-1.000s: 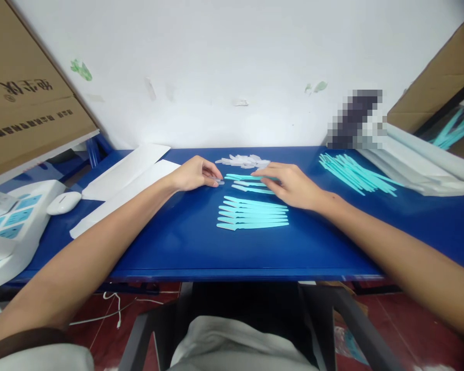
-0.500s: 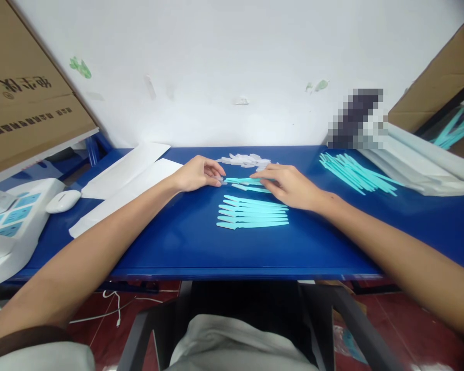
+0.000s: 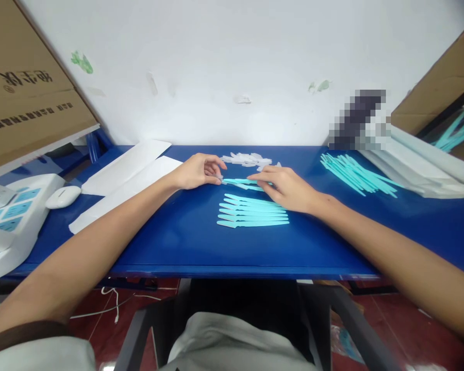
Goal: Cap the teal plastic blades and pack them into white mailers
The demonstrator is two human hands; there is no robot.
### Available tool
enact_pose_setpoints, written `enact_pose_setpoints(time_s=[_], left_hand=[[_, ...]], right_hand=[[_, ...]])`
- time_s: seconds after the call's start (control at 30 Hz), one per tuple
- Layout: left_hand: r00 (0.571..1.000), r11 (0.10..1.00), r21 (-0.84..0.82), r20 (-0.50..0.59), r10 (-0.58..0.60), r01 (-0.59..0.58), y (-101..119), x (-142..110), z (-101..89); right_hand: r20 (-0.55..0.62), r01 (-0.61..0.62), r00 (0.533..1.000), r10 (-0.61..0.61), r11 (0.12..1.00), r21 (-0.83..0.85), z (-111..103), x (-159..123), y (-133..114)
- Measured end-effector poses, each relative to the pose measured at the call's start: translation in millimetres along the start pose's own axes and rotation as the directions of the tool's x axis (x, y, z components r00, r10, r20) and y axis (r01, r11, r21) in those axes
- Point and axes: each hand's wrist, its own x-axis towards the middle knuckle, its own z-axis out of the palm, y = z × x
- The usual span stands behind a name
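Note:
My left hand (image 3: 199, 172) pinches a small clear plastic cap (image 3: 220, 178) between thumb and fingertips. In my right hand (image 3: 285, 186) a turquoise eyebrow razor (image 3: 240, 181) is gripped by its handle, its blade end pointing left and meeting the cap. Whether the blade is inside the cap I cannot tell. Just below it another razor (image 3: 251, 187) lies on the table, partly covered by my right hand. Nearer to me is a row of several turquoise razors (image 3: 253, 211), side by side. Behind my hands lies a pile of clear caps (image 3: 245, 159).
A heap of turquoise razors (image 3: 359, 175) lies on the right of the blue table (image 3: 201, 247), beside white plastic bags (image 3: 429, 165). At left are white paper sheets (image 3: 127, 190), a white mouse-like case (image 3: 63, 197) and a white device (image 3: 21, 221). A cardboard box (image 3: 34, 77) stands at far left.
My right hand has shifted slightly left, bringing the razor's blade end up to the cap in my left hand. The rows and piles stay as they were.

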Motion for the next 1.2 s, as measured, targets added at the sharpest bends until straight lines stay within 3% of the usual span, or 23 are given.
enact_pose_setpoints(time_s=[0.3, 0.57, 0.7, 0.83, 0.93, 1.2], left_hand=[[0.998, 0.991, 0.130, -0.054, 0.021, -0.014, 7.9, -4.9, -17.6], [0.990, 0.993, 0.112, 0.127, -0.054, 0.040, 16.1, -11.8, -29.2], [0.988, 0.970, 0.244, 0.154, -0.021, -0.018, 14.2, -12.0, -26.4], [0.992, 0.919, 0.378, 0.089, 0.090, -0.117, 11.2, -10.4, -20.9], [0.989, 0.927, 0.346, 0.060, 0.135, -0.147, 9.0, -9.8, -16.6], [0.996, 0.972, 0.229, 0.083, 0.034, -0.052, 8.3, -9.0, -9.3]], right_hand=[[0.029, -0.005, 1.000, 0.006, 0.999, -0.036, 0.7, -0.9, -3.0], [0.018, 0.010, 1.000, -0.009, 0.999, -0.042, 2.2, -1.4, -1.2], [0.014, 0.017, 1.000, -0.016, 0.999, -0.042, 1.2, -1.1, -2.6], [0.020, 0.015, 1.000, -0.014, 0.999, -0.043, 0.1, -1.0, -3.9], [0.022, 0.016, 1.000, -0.015, 0.998, -0.053, 0.0, -1.2, -4.4], [0.030, 0.034, 0.999, -0.031, 0.995, -0.094, -0.5, -1.5, -6.3]])
